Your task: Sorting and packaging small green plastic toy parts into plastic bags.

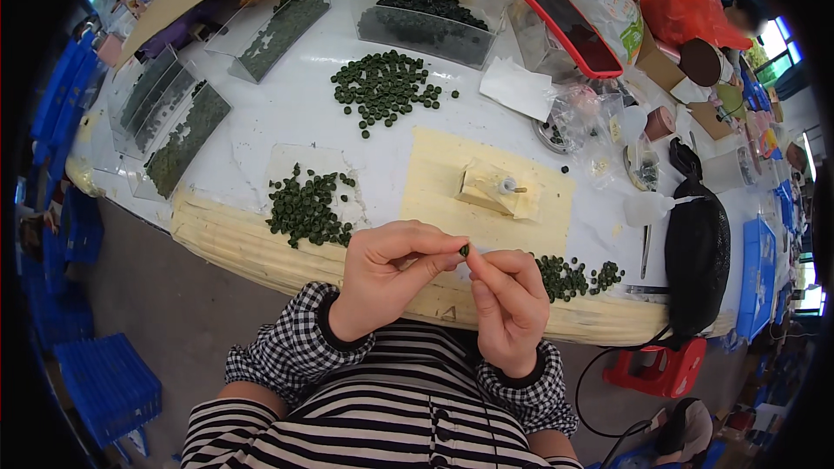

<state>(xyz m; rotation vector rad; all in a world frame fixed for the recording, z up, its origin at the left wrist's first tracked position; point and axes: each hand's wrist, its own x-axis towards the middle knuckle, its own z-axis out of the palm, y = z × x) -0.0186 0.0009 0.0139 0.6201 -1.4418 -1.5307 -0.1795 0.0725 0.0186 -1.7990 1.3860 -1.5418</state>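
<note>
Just over the table's near edge, my two hands meet at the fingertips around a small dark green piece [464, 251]. My left hand [378, 274] pinches it between thumb and forefinger. Against its other side press the fingertips of my right hand [511, 300], also closed. Loose green pieces [306, 207] lie in a heap beyond my left hand, and a smaller heap [565, 278] sits beside my right hand. Beyond the hands, a small pale block [491, 187] with a nozzle-like fitting stands on a yellow sheet [426, 174].
Farther back lies another heap of green pieces [382, 87]. Clear bins [426, 39] of dark pieces line the far side. At the right are a red-cased phone [573, 30], tweezers [645, 252], a squeeze bottle [647, 207] and a black pouch [698, 252]. A red stool [665, 369] stands below.
</note>
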